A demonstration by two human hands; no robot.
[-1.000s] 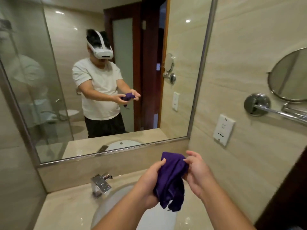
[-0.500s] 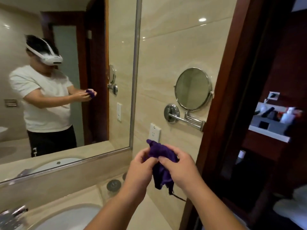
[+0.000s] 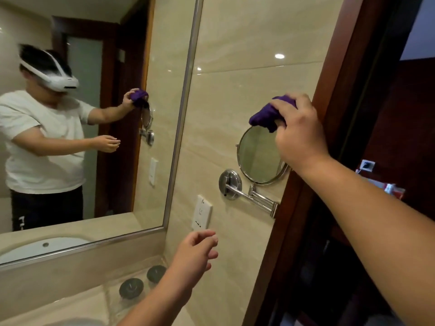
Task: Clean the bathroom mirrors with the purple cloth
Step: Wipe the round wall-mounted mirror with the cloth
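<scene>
My right hand (image 3: 297, 130) grips the bunched purple cloth (image 3: 268, 115) and holds it against the top edge of the small round mirror (image 3: 257, 156), which sits on a chrome swing arm (image 3: 249, 196) on the tiled wall. My left hand (image 3: 195, 255) hovers lower down with fingers loosely curled, holding nothing. The large wall mirror (image 3: 94, 137) fills the left side and reflects a person reaching up with the cloth.
A white wall socket (image 3: 202, 214) sits below the round mirror. Two dark round coasters (image 3: 131, 288) lie on the marble counter by the sink basin (image 3: 77, 322). A dark wooden door frame (image 3: 306, 208) stands right next to the round mirror.
My left hand let go of the cloth and dropped lower. My right hand lifted the cloth up to the top of the round mirror. The view moved closer to the wall.
</scene>
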